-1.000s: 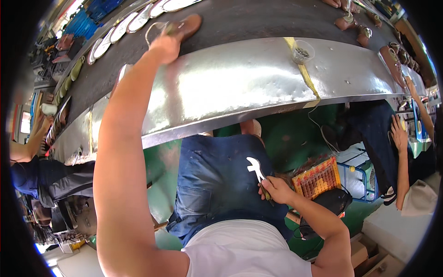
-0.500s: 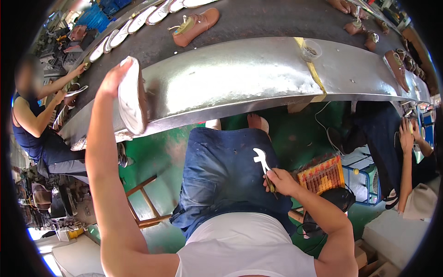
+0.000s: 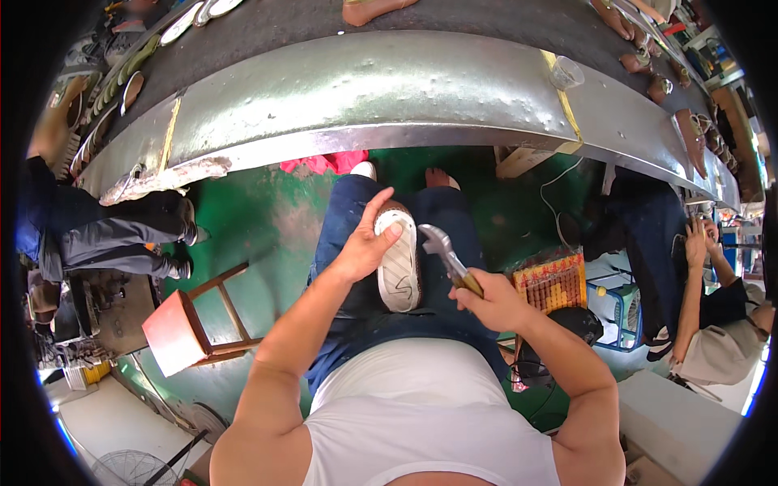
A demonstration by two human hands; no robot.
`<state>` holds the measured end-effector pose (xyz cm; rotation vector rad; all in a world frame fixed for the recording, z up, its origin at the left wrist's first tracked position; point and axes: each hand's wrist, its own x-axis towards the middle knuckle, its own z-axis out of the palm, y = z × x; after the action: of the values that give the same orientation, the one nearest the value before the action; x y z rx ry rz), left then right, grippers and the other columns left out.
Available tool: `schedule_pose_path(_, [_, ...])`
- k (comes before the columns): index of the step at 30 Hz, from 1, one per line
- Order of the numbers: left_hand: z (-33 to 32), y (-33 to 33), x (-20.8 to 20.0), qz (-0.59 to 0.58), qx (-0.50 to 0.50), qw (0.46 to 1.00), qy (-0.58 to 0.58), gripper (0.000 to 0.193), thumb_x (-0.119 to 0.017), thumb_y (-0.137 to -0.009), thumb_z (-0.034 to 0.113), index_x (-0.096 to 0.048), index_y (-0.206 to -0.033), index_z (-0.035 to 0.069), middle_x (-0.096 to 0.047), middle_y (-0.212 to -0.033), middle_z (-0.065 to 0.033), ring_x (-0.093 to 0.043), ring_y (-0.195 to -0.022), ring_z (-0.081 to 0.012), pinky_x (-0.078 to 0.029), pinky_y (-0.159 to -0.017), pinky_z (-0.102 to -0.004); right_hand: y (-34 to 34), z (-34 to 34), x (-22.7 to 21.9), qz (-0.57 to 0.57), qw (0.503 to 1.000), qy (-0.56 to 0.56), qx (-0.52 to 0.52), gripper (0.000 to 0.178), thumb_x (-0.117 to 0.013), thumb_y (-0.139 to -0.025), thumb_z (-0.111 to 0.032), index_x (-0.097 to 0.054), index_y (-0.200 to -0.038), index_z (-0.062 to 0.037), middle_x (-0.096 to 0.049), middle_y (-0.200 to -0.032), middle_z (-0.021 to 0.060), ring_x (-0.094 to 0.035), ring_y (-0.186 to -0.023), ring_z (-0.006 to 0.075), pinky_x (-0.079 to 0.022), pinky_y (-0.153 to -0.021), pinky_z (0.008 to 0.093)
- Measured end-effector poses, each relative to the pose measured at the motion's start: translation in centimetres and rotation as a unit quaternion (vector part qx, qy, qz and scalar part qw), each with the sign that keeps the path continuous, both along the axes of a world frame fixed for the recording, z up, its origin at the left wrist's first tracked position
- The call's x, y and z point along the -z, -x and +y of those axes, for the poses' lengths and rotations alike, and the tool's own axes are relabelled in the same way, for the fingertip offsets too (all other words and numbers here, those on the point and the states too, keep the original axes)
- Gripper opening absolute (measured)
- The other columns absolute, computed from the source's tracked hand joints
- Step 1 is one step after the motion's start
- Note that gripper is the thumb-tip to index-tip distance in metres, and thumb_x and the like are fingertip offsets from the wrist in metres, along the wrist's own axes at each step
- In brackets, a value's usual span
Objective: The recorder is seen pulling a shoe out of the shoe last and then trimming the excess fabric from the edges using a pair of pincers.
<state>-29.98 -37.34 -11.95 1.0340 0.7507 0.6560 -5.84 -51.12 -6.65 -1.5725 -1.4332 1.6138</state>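
Observation:
A shoe (image 3: 399, 271) rests sole up over my lap, its pale ribbed sole bearing a dark scribbled mark near the heel. My left hand (image 3: 366, 245) grips it from the left around its far end, thumb pressed on the sole. My right hand (image 3: 489, 301) is closed around the handles of metal lasting pincers (image 3: 446, 253). Their curved head points up and left, close to the shoe's right edge without visibly touching it. My right fingers hide part of the handles.
A metal-edged workbench (image 3: 365, 89) curves ahead, carrying brown shoes (image 3: 377, 10) and a clear cup (image 3: 566, 74). A stool (image 3: 174, 332) stands at left, a beaded seat mat (image 3: 551, 283) at right. Co-workers sit on both sides, including a person's forearm (image 3: 690, 304) at right.
My left hand has brought the shoe from the bench edge down to my lap. The pincers in my right hand have shifted slightly left and up, beside the shoe. The view has tilted down.

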Motion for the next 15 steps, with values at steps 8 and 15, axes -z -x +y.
schedule_pose_path(8, [-0.1,0.2,0.6,-0.035,0.059,0.998,-0.011,0.06,-0.053,-0.103,0.032,-0.022,-0.15,0.012,-0.049,-0.13,-0.0062,-0.044,-0.123,-0.016,-0.035,-0.108,-0.0323,3.2,1.0,1.2,0.144,0.986,0.07,0.053,0.022,-0.058,-0.095,-0.016,-0.061,-0.111,-0.0008,-0.065,-0.083,0.0052,-0.06,-0.075,0.0122,-0.05,-0.071,0.0295])
schedule_pose_path(15, [0.5,0.1,2.6,0.033,0.068,0.99,-0.12,0.056,-0.047,-0.104,0.037,-0.026,-0.149,0.011,-0.045,-0.136,-0.0071,-0.044,-0.125,-0.0178,-0.035,-0.109,-0.0335,4.1,0.8,1.7,0.175,0.974,0.114,0.084,0.025,-0.054,-0.099,-0.013,-0.056,-0.119,0.0011,-0.065,-0.104,0.0063,-0.063,-0.09,0.0147,-0.05,-0.079,0.0289])
